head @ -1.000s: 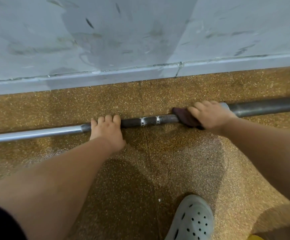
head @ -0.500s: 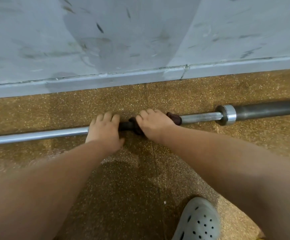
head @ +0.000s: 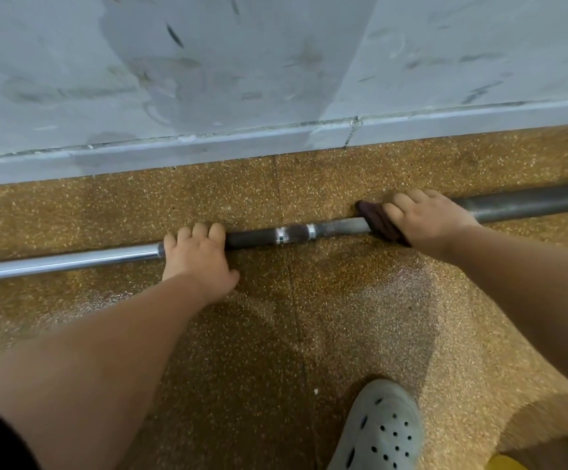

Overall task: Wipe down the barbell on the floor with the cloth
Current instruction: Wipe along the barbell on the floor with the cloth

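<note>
The barbell [head: 296,232] lies on the floor [head: 309,334] across the middle of the frame, parallel to the wall [head: 207,79] at the top. The dark cloth [head: 375,220] sits over it right of centre, where the thin shaft [head: 340,227] meets the thicker sleeve [head: 530,201]. My right hand [head: 428,217] curls its fingers round cloth and bar together. My left hand [head: 197,256], left of centre, has its fingers curled over the bare shaft, steadying it. I judge the wipe mid-course, with the stretch between the hands in work. Whether the bright shaft at left or the dull sleeve at right is wiped, I cannot tell. Both ends run out of frame.
</note>
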